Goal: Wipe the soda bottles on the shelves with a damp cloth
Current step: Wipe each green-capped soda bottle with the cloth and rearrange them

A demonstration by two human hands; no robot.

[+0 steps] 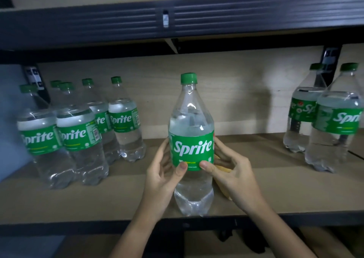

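A clear plastic Sprite bottle with a green cap and green label [192,139] stands upright near the front edge of the brown board shelf [275,190], its label facing out. The left hand [161,179] grips it from one side and the right hand [234,177] from the other, both thumbs pressed on the lower label. A yellow cloth [222,186] shows in slivers under the right palm, against the bottle's side. To the left a cluster of five matching bottles [78,131] stands well apart; at the right two more bottles [325,123] stand close together. Bare board lies open on both sides of the held bottle and behind it, back to the pale wall panel [226,92]. A dark metal shelf beam [177,19] runs overhead.
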